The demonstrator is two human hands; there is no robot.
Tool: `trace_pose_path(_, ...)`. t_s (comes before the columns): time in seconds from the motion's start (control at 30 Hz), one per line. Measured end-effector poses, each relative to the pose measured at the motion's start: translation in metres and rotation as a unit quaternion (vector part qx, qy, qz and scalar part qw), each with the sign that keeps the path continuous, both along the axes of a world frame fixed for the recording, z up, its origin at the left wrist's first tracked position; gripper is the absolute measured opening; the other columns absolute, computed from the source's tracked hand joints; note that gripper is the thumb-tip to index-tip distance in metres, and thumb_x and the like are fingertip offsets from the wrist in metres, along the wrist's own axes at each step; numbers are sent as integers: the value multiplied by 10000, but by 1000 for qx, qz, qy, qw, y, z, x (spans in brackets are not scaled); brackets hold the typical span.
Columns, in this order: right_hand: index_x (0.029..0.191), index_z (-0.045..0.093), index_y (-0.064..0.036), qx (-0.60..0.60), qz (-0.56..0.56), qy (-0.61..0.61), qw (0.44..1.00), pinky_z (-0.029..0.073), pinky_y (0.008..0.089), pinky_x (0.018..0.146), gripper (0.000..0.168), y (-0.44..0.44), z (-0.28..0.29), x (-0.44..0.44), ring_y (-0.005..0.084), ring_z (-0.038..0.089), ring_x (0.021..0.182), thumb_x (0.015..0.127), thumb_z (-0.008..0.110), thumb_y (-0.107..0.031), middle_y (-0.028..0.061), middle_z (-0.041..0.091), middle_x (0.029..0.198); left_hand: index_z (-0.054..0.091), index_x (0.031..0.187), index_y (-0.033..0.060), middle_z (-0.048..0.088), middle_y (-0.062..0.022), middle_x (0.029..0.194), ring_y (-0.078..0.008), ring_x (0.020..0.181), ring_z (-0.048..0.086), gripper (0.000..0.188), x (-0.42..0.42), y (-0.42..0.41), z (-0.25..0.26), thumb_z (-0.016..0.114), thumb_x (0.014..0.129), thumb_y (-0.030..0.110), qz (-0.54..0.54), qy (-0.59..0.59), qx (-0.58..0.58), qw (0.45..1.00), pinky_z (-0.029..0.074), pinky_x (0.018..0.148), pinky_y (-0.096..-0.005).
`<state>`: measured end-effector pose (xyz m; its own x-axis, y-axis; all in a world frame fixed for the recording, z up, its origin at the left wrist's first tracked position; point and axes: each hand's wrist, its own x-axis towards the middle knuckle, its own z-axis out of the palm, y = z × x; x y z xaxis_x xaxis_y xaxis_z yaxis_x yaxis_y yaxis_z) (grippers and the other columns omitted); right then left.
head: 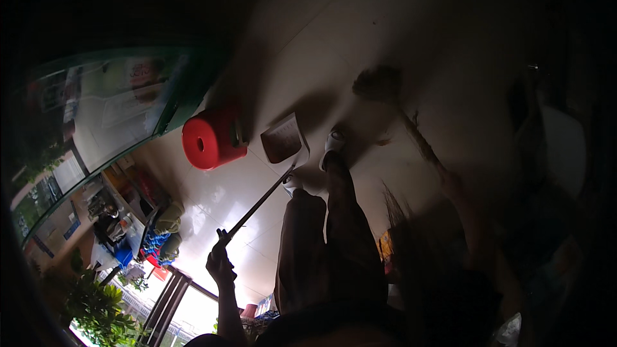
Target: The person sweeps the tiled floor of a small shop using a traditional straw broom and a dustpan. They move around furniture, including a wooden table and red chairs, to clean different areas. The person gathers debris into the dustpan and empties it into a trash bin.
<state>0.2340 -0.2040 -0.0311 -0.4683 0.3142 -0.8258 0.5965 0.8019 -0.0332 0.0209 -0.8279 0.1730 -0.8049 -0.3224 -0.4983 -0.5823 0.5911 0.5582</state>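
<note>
My left hand [221,264] grips the long thin handle of a dustpan [284,140], whose pale pan lies on the tiled floor in front of my shoes. The pan's inside looks darker, and I cannot tell what lies in it. On the right, in dim light, my right hand [451,183] is closed round the handle of a broom [378,84]. The dark broom head rests on the floor beyond my feet, to the right of the dustpan and apart from it. A small bit of debris [384,142] lies between the broom and my shoe.
A red plastic stool [212,140] stands left of the dustpan, beside a green-framed glass case [120,101]. Shelves of mixed goods [115,221] and a leafy plant [99,303] are at the lower left, near a bright doorway. A pale chair-like object [564,149] is at the dark right.
</note>
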Motion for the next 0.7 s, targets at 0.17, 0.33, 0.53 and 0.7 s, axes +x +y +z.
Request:
trace_pose_path(0.17, 1277, 459, -58, -27, -86, 185, 979, 466, 421, 633, 406, -44, 74, 35, 307, 608, 731, 881, 510, -129, 205, 594, 805, 631, 1041, 44, 532, 33, 640, -23, 403, 382, 227, -47, 49, -3, 576, 881, 196, -34, 16, 14, 999, 273, 366, -191)
trace_pose_path(0.33, 1323, 402, -107, -23, -121, 226, 966, 451, 442, 580, 506, -48, 81, -1, 342, 565, 656, 843, 555, -141, 197, 554, 707, 654, 996, 49, 512, 5, 630, -49, 421, 429, 180, -100, 85, -19, 576, 852, 124, -108, 66, 18, 992, 324, 380, -216)
trace_pose_path(0.53, 1381, 274, -216, 100, -27, 297, 949, 474, 461, 555, 585, 23, -48, -228, 342, 572, 621, 861, 540, -197, 180, 550, 709, 632, 946, 1, 484, -24, 587, -72, 425, 451, 207, -187, 140, -46, 612, 838, 177, -204, 92, 13, 975, 356, 387, -239)
trace_pose_path(0.7, 1273, 455, -175, 36, -133, 300, 944, 500, 448, 688, 451, 94, -119, -383, 343, 609, 789, 830, 526, -128, 180, 626, 917, 542, 723, -3, 495, -53, 533, -122, 459, 488, 276, -270, 180, -58, 640, 821, 236, -300, 80, -72, 948, 381, 432, -299)
